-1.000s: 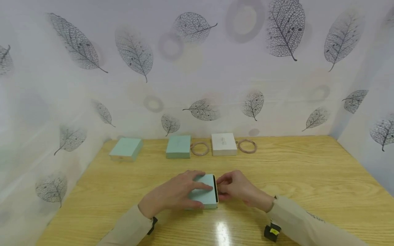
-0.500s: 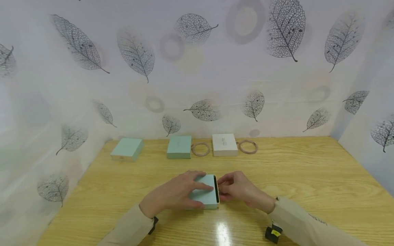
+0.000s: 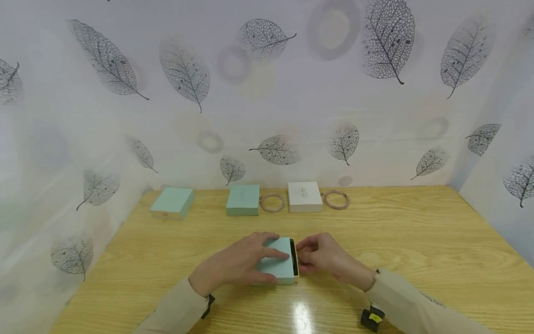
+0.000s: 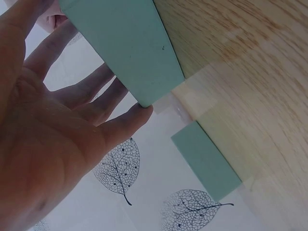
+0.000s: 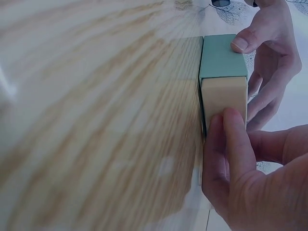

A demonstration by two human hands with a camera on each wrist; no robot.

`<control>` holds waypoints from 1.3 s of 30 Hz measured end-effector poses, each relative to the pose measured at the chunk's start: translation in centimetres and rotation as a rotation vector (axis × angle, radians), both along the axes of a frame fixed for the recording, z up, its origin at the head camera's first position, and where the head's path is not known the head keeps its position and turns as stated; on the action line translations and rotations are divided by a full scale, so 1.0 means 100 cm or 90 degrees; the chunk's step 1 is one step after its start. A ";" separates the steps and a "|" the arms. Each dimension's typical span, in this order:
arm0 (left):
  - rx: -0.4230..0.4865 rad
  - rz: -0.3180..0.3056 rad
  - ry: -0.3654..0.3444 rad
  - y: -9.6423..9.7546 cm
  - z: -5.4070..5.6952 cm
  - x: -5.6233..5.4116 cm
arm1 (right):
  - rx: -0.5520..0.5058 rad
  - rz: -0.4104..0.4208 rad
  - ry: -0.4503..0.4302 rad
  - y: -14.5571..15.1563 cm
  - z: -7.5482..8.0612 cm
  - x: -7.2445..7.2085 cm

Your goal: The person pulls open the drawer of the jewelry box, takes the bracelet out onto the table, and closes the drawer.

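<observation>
A pale green drawer-style gift box [image 3: 276, 267] lies on the table between the hands. My left hand [image 3: 235, 260] holds its sleeve from above, thumb at the near side and index finger across the lid. In the right wrist view that thumb touches the green sleeve [image 5: 222, 57]. A cream inner tray [image 5: 224, 91] sticks out a little from the right end, with a dark strip inside it. My right hand [image 3: 327, 257] pinches at the tray's end with curled fingers; whether it holds a pull tab is hidden. The tray's contents are not visible.
Along the back of the wooden table [image 3: 400, 232] stand a green box [image 3: 173, 200] at left, another green box [image 3: 243, 199], and a white box [image 3: 303, 195]. Two brownish rings [image 3: 272, 203] lie beside the latter two. A leaf-patterned cloth [image 3: 267, 102] hangs behind.
The inner tray has slid slightly further right out of the sleeve, widening the dark gap. My right hand has shifted a little right with it. My left hand has stayed in place.
</observation>
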State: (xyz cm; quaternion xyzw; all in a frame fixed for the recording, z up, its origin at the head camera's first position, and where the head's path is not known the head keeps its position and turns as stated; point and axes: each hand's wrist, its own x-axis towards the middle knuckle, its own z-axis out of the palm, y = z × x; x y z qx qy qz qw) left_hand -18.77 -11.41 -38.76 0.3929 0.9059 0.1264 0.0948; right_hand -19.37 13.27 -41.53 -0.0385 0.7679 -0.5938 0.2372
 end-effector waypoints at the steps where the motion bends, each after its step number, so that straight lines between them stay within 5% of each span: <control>1: 0.000 0.000 0.000 0.000 0.000 0.000 | -0.001 0.000 -0.001 0.000 0.000 0.000; 39: 0.001 0.012 -0.006 0.000 0.000 0.001 | 0.005 -0.011 -0.008 0.016 0.001 0.002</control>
